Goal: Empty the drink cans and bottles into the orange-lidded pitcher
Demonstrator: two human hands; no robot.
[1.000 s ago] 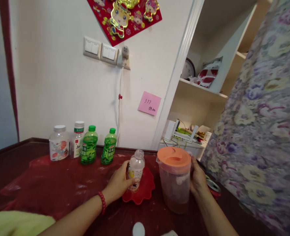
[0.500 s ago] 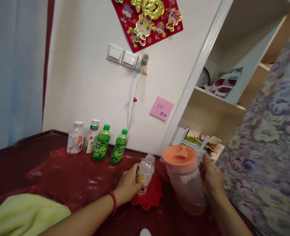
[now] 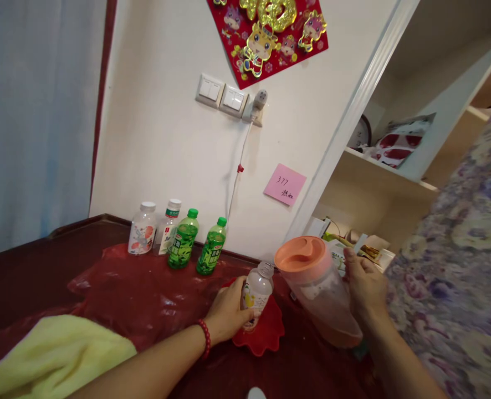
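Note:
My left hand (image 3: pixel 230 310) is wrapped round a clear bottle (image 3: pixel 259 292) with an uncapped neck. The bottle stands over a red scalloped dish (image 3: pixel 264 336), leaning slightly right. My right hand (image 3: pixel 367 284) grips the handle side of a translucent pitcher (image 3: pixel 321 299) with an orange lid (image 3: pixel 301 256). The pitcher is tilted left toward the bottle, its lid close to the bottle's mouth. Brownish liquid shows low in the pitcher. No stream between the two can be made out. A small white round thing (image 3: pixel 256 393), perhaps a cap, is cut off at the bottom edge.
Two green bottles (image 3: pixel 183 241), a white-capped bottle (image 3: pixel 168 228) and a wide white-lidded bottle (image 3: pixel 143 228) stand by the wall. A yellow cloth (image 3: pixel 58 354) lies front left on the dark red table (image 3: pixel 146 293). A floral curtain (image 3: pixel 465 288) hangs close at right.
The pitcher has tilted further left, its lid now nearer the bottle's mouth. My right hand has moved with it. My left hand keeps holding the bottle; the whole view has shifted slightly.

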